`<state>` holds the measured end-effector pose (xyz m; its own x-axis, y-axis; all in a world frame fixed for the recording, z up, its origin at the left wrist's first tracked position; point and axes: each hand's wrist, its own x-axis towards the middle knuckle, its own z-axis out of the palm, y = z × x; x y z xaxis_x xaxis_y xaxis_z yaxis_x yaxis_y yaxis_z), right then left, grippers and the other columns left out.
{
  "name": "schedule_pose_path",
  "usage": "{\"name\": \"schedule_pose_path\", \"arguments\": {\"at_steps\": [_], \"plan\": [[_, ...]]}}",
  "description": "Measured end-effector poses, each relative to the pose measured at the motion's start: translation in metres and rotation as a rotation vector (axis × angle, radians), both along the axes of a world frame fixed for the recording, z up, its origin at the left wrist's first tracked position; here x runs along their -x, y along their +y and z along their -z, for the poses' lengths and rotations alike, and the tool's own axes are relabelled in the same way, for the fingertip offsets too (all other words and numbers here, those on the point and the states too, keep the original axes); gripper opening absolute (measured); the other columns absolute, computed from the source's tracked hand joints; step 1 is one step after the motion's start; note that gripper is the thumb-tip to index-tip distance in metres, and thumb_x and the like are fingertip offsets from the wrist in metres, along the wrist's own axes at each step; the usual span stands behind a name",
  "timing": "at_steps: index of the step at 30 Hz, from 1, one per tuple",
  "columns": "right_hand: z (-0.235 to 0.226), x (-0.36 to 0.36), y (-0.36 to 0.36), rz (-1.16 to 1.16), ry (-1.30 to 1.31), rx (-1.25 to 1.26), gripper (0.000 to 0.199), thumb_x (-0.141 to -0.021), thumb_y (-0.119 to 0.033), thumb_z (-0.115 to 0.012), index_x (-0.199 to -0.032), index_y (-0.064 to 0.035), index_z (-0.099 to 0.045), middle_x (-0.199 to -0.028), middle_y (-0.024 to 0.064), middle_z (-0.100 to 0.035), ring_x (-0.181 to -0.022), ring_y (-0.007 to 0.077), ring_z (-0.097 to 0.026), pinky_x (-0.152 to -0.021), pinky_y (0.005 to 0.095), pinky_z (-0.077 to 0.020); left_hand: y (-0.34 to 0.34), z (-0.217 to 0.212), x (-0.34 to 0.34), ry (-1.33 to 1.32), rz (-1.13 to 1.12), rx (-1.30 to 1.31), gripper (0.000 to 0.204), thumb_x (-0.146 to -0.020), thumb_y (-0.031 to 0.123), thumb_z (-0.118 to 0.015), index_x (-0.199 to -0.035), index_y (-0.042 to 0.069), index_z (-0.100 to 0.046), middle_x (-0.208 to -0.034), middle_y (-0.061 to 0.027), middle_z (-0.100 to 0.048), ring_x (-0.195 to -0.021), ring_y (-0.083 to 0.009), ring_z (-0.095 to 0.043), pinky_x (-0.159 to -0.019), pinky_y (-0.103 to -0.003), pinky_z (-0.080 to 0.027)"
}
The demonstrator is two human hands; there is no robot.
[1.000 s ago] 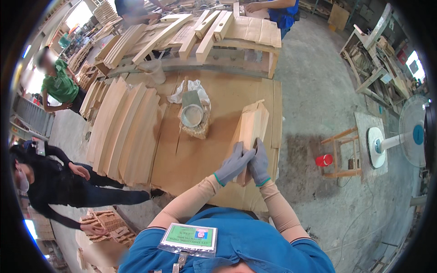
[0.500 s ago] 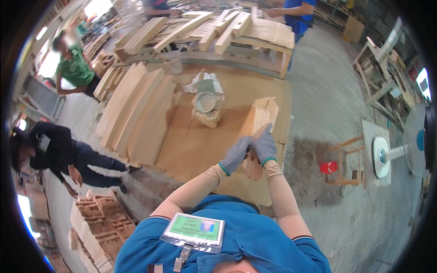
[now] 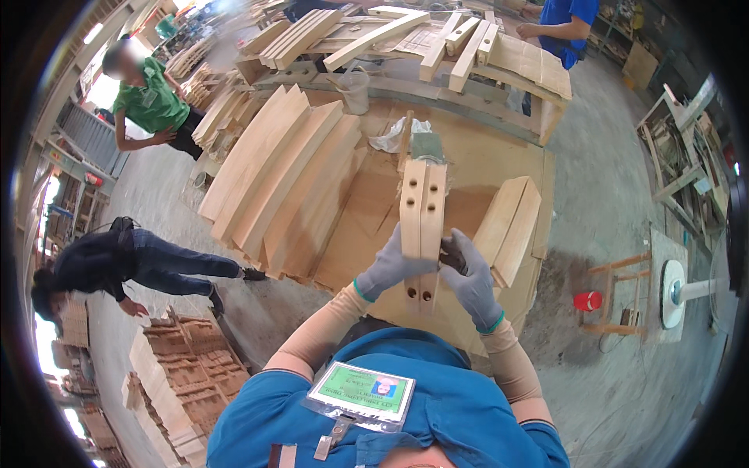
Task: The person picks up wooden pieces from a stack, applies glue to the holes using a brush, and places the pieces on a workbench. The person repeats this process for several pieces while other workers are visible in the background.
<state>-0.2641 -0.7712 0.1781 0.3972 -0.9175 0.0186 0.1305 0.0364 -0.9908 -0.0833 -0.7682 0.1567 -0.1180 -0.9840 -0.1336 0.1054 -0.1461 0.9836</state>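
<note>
Two pale wooden bars, pressed side by side, stand up in front of me, with round drilled holes near their upper and lower ends. My left hand, in a grey glove with a green cuff, is wrapped round them from the left. Beside their right face is my right hand, gloved alike, its thumb and fingers curved but apart; whether the fingertips touch the wood is hard to make out. To its right, a pair of similar bars lies on the cardboard-covered table. The bars partly hide a greenish block.
Curved wooden boards are stacked on the left. A plastic bucket and a workbench with bars stand beyond. People in green, dark and blue clothing are nearby. A fan and a red container stand right.
The bars have come up and left from the right side of the table and now show their drilled faces. My right hand has opened away from them. The person in dark clothing bends lower.
</note>
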Motion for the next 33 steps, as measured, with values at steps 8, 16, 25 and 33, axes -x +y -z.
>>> {"name": "schedule_pose_path", "arguments": {"at_steps": [8,16,25,33], "plan": [[0.056,-0.093,0.027,-0.067,0.364,0.082,0.043,-0.083,-0.001,-0.058,-0.126,-0.005,-0.059,-0.11,0.0123,-0.061,-0.095,0.0206,-0.061,-0.082,0.0312,-0.0486,0.048,0.107,-0.112,-0.42,0.029,0.561,0.079,-0.064,0.026,-0.087,-0.128,0.009,-0.043,-0.113,-0.0136,-0.055,-0.104,-0.027,-0.058,-0.091,-0.036,-0.049],[0.124,-0.131,-0.061,-0.311,0.993,0.188,0.045,-0.087,-0.007,-0.049,-0.131,-0.0071,-0.05,-0.109,0.0192,-0.063,-0.091,0.0354,-0.064,-0.083,0.0434,-0.0511,0.034,0.063,-0.157,-0.345,0.028,0.029,0.085,-0.063,0.027,-0.087,-0.132,0.008,-0.041,-0.121,-0.0134,-0.056,-0.113,-0.0237,-0.057,-0.096,-0.035,-0.046],[0.151,-0.202,-0.068,-0.107,1.39,0.269,0.028,-0.087,-0.013,-0.057,-0.115,-0.0049,-0.057,-0.106,0.0206,-0.062,-0.094,0.0377,-0.062,-0.081,0.0471,-0.051,0.046,-0.022,-0.251,-0.468,-0.021,-0.048,0.075,-0.065,0.02,-0.085,-0.128,0.002,-0.049,-0.111,-0.0087,-0.062,-0.104,-0.0176,-0.06,-0.088,-0.035,-0.05],[0.004,-0.148,-0.042,0.309,0.27,0.368,0.013,-0.092,-0.008,-0.061,-0.099,0.0014,-0.066,-0.081,0.0052,-0.059,-0.074,0.0174,-0.058,-0.071,0.0292,-0.0495,0.077,-0.078,-0.285,-0.064,-0.246,0.004,0.066,-0.055,0.006,-0.077,-0.118,-0.002,-0.059,-0.1,-0.0079,-0.068,-0.09,-0.0187,-0.066,-0.078,-0.033,-0.054]]}}
